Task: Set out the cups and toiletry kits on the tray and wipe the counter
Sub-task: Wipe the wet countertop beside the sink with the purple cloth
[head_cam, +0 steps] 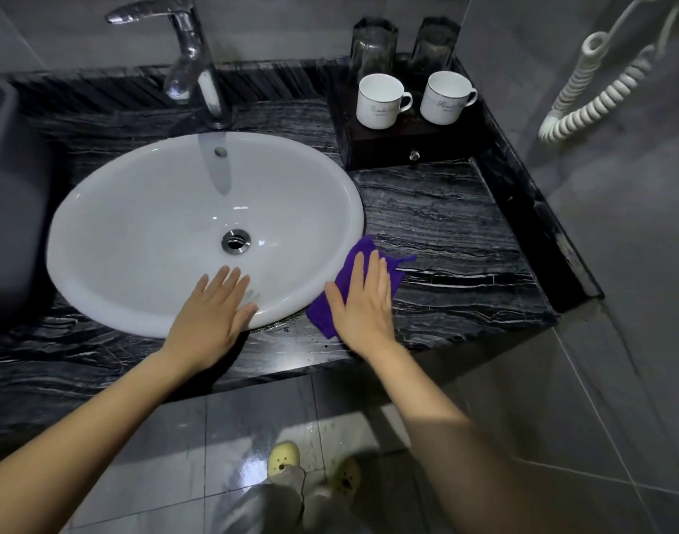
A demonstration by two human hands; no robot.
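Note:
My right hand (pixel 363 302) lies flat, fingers spread, pressing a purple cloth (pixel 322 308) onto the black marble counter (pixel 446 233) just right of the white sink (pixel 145 210). My left hand (pixel 214 310) rests open on the sink's front rim, holding nothing. At the back right a dark wooden tray box (pixel 384 148) carries two white mugs (pixel 378 101) (pixel 446 97) side by side. Behind them stand two upturned clear glasses (pixel 373 46) (pixel 434 42). No toiletry kits are in view.
A chrome faucet (pixel 191 59) rises behind the sink. A dark grey bin or box (pixel 10 210) sits at the left edge. A white coiled cord (pixel 596 90) hangs on the right wall. Grey tiled floor and my slippers (pixel 284 456) show below the counter edge.

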